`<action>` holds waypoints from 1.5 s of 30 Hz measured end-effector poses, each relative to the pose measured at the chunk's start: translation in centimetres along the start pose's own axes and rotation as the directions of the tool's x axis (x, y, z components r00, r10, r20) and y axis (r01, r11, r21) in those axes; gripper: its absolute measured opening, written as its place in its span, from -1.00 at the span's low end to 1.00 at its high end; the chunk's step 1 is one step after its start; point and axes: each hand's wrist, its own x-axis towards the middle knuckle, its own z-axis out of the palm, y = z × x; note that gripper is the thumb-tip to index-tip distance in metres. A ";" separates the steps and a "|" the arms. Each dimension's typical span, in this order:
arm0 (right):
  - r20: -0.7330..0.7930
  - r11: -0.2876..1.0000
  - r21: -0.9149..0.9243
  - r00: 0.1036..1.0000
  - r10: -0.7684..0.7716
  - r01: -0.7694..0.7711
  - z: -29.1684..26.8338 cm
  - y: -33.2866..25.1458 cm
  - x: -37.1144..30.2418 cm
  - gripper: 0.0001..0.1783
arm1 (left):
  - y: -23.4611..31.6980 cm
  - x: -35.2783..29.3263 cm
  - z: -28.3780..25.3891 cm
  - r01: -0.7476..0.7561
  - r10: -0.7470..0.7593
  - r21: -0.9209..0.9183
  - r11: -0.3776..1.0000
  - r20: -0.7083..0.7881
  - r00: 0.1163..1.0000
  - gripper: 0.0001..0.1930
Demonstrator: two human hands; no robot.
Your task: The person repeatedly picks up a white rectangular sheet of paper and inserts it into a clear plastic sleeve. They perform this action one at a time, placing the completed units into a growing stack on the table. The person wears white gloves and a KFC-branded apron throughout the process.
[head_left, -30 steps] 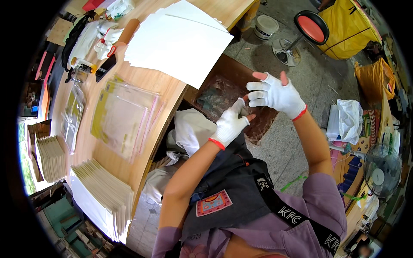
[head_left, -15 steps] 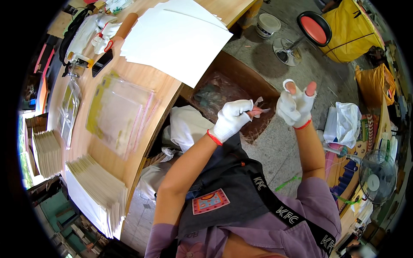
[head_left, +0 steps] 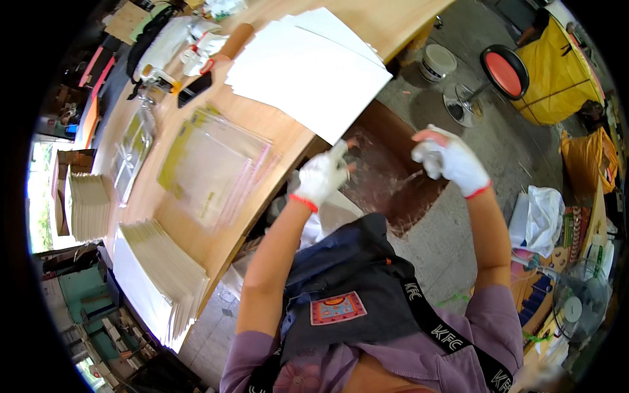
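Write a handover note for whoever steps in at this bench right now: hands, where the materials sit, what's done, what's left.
Left hand: white glove, raised at the table's edge, apparently empty.
Right hand: white glove, curled, raised over the brown box; whether it holds anything is unclear.
On the wooden table: loose white sheets, clear sleeves in front of the left hand, stacked flat packs nearer the end.
Done: packs stacked.
Left: sheets and sleeves lie separate.

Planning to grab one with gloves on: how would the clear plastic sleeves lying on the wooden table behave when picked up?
The clear plastic sleeves look thin and glossy, so probably floppy and very light. They lie fanned in a loose pile on the wooden table, so likely slippery: one may slide off or drag its neighbours along.
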 end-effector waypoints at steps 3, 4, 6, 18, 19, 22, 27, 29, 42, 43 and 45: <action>-0.056 0.996 0.027 0.995 0.082 -0.080 3.3 1.9 6.6 -0.53 | -3.7 -4.3 1.0 -0.245 0.252 0.131 0.961 -0.038 0.967 -0.56; -0.076 0.991 0.023 0.988 0.132 -0.131 4.8 1.7 8.3 -0.51 | -3.9 -7.0 1.6 -0.182 0.167 -0.138 0.973 -0.118 0.979 -0.58; -0.112 0.976 0.123 0.975 0.193 -0.179 6.4 1.5 11.3 -0.49 | -3.7 -11.1 0.2 0.010 -0.015 -0.097 0.995 -0.058 0.998 -0.64; -0.284 0.940 0.292 0.954 -0.091 0.176 6.4 -0.6 16.0 -0.84 | -15.1 -22.5 -8.3 0.424 -0.152 0.189 0.885 -0.746 0.649 -0.73; -0.288 0.926 0.313 0.950 -0.120 0.211 7.2 -0.8 16.2 -0.92 | -16.1 -22.2 -8.7 0.472 -0.195 0.215 0.855 -0.711 0.676 -0.71; -0.167 0.918 0.320 0.968 -0.188 0.233 9.2 -1.3 13.9 -0.87 | -17.3 -20.3 -9.2 0.567 -0.286 0.278 0.775 -0.646 0.708 -0.70; 0.020 0.975 0.198 0.994 -0.108 0.102 15.0 0.2 5.4 -0.58 | -20.9 -18.5 -9.2 0.616 -0.308 0.269 0.741 -0.679 0.667 -0.68; 0.241 0.989 0.140 0.970 0.003 -0.038 15.3 1.6 4.0 -0.52 | -21.7 -18.4 -9.0 0.594 -0.291 0.223 0.773 -0.708 0.644 -0.69; 0.113 0.860 0.495 0.991 0.075 -0.121 16.7 11.4 5.5 -0.62 | -19.0 -20.2 -10.3 0.295 -0.241 -0.084 0.952 -0.800 0.549 -0.76; 0.096 0.862 0.492 0.992 0.081 -0.118 16.5 11.8 5.6 -0.64 | -19.0 -20.3 -10.5 0.217 -0.205 -0.100 0.971 -0.813 0.545 -0.74; 0.109 0.858 0.501 0.992 0.066 -0.112 16.4 12.6 6.0 -0.65 | -20.1 -20.3 -10.5 0.093 -0.138 -0.103 0.990 -0.804 0.578 -0.69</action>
